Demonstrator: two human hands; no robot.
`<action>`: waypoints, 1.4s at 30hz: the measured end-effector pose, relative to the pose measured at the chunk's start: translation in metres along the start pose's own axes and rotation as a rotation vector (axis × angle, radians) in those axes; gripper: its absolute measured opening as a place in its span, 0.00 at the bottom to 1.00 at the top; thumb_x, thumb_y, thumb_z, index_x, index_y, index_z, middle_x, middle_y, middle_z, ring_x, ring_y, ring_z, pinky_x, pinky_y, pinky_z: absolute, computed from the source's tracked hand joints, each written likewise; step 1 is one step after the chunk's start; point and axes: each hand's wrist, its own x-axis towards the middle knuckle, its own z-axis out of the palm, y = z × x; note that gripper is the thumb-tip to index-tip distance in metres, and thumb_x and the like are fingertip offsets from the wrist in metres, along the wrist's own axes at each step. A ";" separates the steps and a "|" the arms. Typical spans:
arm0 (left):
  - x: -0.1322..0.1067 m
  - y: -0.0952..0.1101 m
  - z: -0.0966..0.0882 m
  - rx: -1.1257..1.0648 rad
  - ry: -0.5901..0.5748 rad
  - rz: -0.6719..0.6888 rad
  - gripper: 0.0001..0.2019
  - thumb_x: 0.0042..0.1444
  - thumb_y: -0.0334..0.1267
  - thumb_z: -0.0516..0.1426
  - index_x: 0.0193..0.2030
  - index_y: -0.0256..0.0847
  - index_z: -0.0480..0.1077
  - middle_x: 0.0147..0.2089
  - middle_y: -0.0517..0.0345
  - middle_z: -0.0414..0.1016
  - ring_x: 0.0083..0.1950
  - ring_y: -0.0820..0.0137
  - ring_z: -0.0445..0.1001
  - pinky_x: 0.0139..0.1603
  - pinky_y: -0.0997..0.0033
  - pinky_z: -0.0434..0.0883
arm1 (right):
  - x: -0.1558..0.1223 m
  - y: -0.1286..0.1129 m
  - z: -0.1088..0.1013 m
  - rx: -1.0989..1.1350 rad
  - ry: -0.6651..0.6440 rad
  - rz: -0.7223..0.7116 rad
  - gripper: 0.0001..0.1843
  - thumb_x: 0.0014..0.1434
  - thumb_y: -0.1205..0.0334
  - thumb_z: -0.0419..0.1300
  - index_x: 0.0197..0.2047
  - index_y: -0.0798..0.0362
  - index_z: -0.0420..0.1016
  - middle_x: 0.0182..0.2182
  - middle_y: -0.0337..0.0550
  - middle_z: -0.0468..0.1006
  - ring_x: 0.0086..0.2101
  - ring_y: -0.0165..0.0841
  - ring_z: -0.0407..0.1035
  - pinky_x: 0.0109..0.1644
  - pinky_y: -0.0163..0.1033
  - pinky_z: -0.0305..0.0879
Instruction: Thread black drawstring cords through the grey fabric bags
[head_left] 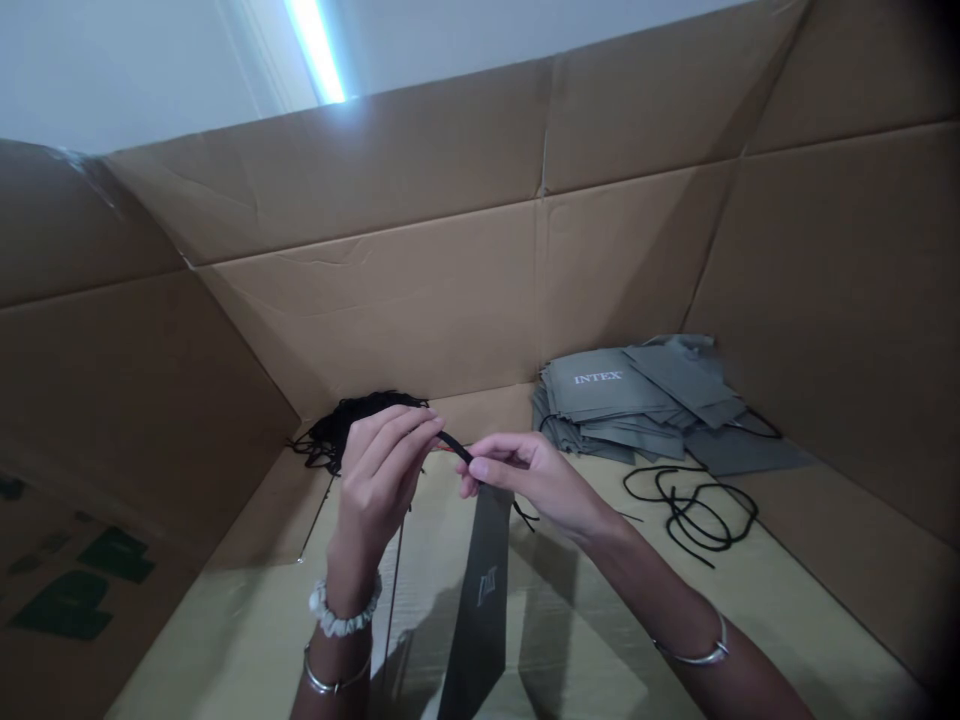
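A short stretch of black cord (454, 446) runs between my two hands. My left hand (381, 470) has its fingers closed in a pinch on the cord's left part. My right hand (536, 482) pinches the cord farther right, at the top corner of a grey fabric bag (480, 600). The bag hangs down edge-on from there, with faint white lettering on its side. A loose black cord end (526, 517) sticks out just below my right hand. The fingertips partly hide where the cord meets the fabric.
Cardboard walls (375, 310) surround the yellowish work surface (247, 620). Behind my left hand lies a heap of black cords (330, 430). At the back right is a stack of grey bags (622, 395) marked INTEX, with loose looped cords (701, 510) in front.
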 end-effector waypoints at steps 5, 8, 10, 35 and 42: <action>0.003 0.004 0.009 -0.173 0.025 -0.113 0.09 0.61 0.26 0.56 0.45 0.40 0.74 0.40 0.53 0.78 0.44 0.67 0.73 0.47 0.63 0.70 | -0.003 -0.004 0.001 -0.003 0.005 -0.025 0.11 0.58 0.57 0.66 0.41 0.54 0.80 0.30 0.40 0.80 0.34 0.29 0.72 0.45 0.37 0.67; 0.004 0.008 0.012 -0.277 0.000 -0.277 0.07 0.62 0.29 0.56 0.43 0.40 0.75 0.36 0.54 0.77 0.40 0.69 0.73 0.42 0.67 0.70 | -0.004 -0.004 0.000 -0.010 0.041 -0.032 0.11 0.57 0.56 0.66 0.40 0.52 0.81 0.31 0.40 0.80 0.35 0.29 0.72 0.42 0.36 0.66; 0.004 0.009 0.013 -0.348 -0.043 -0.383 0.06 0.63 0.32 0.57 0.42 0.40 0.76 0.36 0.54 0.77 0.39 0.69 0.73 0.39 0.69 0.69 | -0.003 -0.002 0.000 -0.015 0.093 -0.052 0.10 0.56 0.54 0.67 0.36 0.52 0.81 0.31 0.41 0.80 0.34 0.30 0.72 0.41 0.36 0.66; -0.001 0.036 -0.011 -0.367 -0.193 -0.531 0.08 0.64 0.35 0.56 0.33 0.39 0.70 0.32 0.58 0.71 0.34 0.71 0.67 0.35 0.73 0.64 | -0.017 0.001 0.023 -1.427 0.332 -0.653 0.17 0.69 0.68 0.50 0.56 0.52 0.74 0.43 0.44 0.80 0.40 0.37 0.66 0.46 0.46 0.60; 0.003 0.044 -0.009 -0.454 -0.103 -0.601 0.04 0.63 0.34 0.56 0.38 0.41 0.72 0.38 0.56 0.72 0.39 0.69 0.69 0.40 0.71 0.66 | -0.028 -0.002 0.035 -1.368 0.265 -0.470 0.26 0.65 0.70 0.49 0.65 0.51 0.63 0.60 0.48 0.67 0.53 0.42 0.62 0.57 0.51 0.61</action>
